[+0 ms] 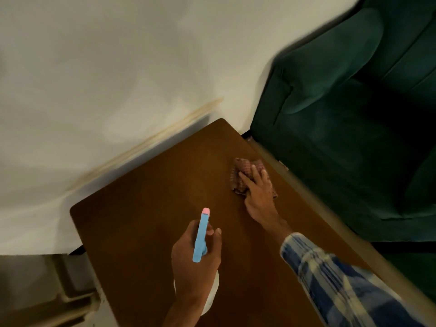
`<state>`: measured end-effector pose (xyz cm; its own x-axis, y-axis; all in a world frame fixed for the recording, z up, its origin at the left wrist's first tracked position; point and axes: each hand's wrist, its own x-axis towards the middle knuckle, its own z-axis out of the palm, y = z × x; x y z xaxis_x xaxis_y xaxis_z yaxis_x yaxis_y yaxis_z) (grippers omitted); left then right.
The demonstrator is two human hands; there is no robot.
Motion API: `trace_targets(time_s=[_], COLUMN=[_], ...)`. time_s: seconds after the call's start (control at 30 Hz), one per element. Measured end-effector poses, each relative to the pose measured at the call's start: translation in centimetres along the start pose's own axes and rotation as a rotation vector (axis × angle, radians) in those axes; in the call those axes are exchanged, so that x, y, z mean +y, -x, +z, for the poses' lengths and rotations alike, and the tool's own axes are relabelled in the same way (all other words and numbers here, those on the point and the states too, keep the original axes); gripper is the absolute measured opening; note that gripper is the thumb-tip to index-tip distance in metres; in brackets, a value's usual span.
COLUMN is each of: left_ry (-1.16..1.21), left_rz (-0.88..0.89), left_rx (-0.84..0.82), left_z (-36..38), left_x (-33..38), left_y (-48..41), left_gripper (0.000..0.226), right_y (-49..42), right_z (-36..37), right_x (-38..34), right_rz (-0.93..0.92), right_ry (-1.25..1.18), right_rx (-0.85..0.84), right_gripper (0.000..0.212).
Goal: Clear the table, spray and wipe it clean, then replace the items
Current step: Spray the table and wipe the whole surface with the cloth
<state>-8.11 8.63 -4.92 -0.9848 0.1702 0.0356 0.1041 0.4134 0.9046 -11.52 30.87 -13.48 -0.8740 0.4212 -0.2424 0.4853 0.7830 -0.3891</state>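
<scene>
Wiping near the right edge of the brown table (pixel 153 197), beside the green sofa (pixel 342 114), the right hand (pixel 257 187) lay palm-down on the reddish checked cloth (pixel 243 168). Its fingers were straight and slightly apart, pressing rather than gripping, presumably to spread the cloth flat on the wood. The left hand (pixel 195 258) held the spray bottle (pixel 200 234) above the near tabletop, fingers curled round its neck and nozzle pointing away, apparently ready to spray.

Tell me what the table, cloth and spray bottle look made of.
The table: wood or veneer, probably; brown, smooth, faint sheen. The cloth: woven fabric, reddish check, crumpled. The spray bottle: likely plastic; matte blue head, pink nozzle, whitish body.
</scene>
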Motion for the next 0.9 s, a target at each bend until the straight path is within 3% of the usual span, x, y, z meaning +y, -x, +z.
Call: trace_targets(time_s=[0.1, 0.17, 0.23, 0.37, 0.43, 0.53, 0.77, 0.9], left_ry=[0.000, -0.011, -0.004, 0.051, 0.048, 0.053, -0.002, -0.009], left_rz=[0.014, 0.008, 0.015, -0.019, -0.044, -0.085, -0.084, -0.138], left_rx=[0.037, 0.048, 0.053, 0.057, 0.068, 0.119, 0.254, 0.343], left_z=[-1.1, -1.7, -2.5, -4.7, -5.4, -7.4, -12.9, -16.3], left_x=[-0.6, -1.2, -1.9, -2.8, -3.3, -4.1, -5.3, -7.1], left_y=[-1.0, -1.4, -1.5, -1.1, -0.8, 0.0, 1.7, 2.8], left_gripper=[0.032, 0.030, 0.027, 0.013, 0.014, 0.018, 0.021, 0.026], right_y=[-3.6, -6.0, -7.9, -8.4, -7.1, -4.1, 5.1, 9.1], right_z=[1.1, 1.4, 1.1, -0.1, -0.3, 1.0, 9.1, 14.3], right_x=[-4.6, -6.2, -6.2, -2.1, 0.1, -1.4, -14.2, -22.6], right_rz=[-0.400, -0.541, -0.516, -0.116, 0.029, 0.096, -0.239, -0.560], right_ry=[0.131, 0.175, 0.177, 0.037, 0.002, -0.028, -0.031, -0.021], right_rx=[-0.165, -0.204, -0.133, 0.114, 0.150, 0.126, 0.010, -0.161], right_gripper=[0.073, 0.073, 0.070, 0.065, 0.067, 0.067, 0.074, 0.061])
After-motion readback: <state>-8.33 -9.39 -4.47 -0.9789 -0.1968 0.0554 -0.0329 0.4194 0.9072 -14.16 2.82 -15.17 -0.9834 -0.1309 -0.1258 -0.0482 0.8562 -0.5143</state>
